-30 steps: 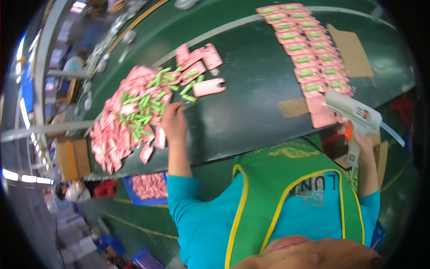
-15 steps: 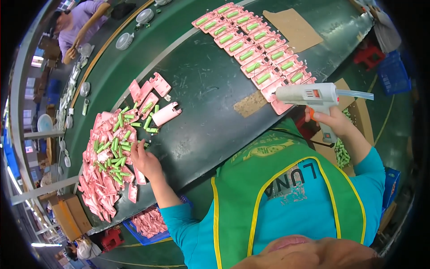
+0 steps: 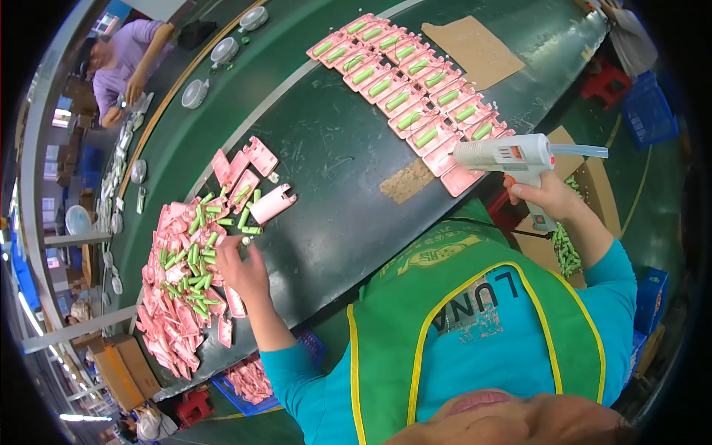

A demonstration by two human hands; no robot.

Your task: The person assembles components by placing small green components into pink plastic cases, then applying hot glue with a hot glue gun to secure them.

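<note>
My right hand [image 3: 549, 196] is closed around the handle of a white hot glue gun [image 3: 495, 154], a clear glue stick standing out of its rear. The gun's nozzle is over the near end of rows of pink plastic shells [image 3: 458, 179]. Most shells in the rows carry a green cylindrical battery [image 3: 426, 138]; the nearest ones show none. My left hand [image 3: 246, 276] reaches to the right edge of a heap of pink shells [image 3: 169, 326] with loose green batteries [image 3: 194, 256] on top. Its thumb stands apart from the fingers, and no held object shows.
Flat brown cardboard [image 3: 475, 52] lies beyond the rows, and a smaller scrap [image 3: 406, 178] beside them. A blue crate [image 3: 252, 404] of pink parts is below the table edge. An open carton [image 3: 599, 194] with green batteries stands at right. Across the belt, a person in purple works.
My left hand has shifted slightly within the heap's right edge, its thumb now more apart. The glue gun stays near the same shells. The whole view has tilted a little.
</note>
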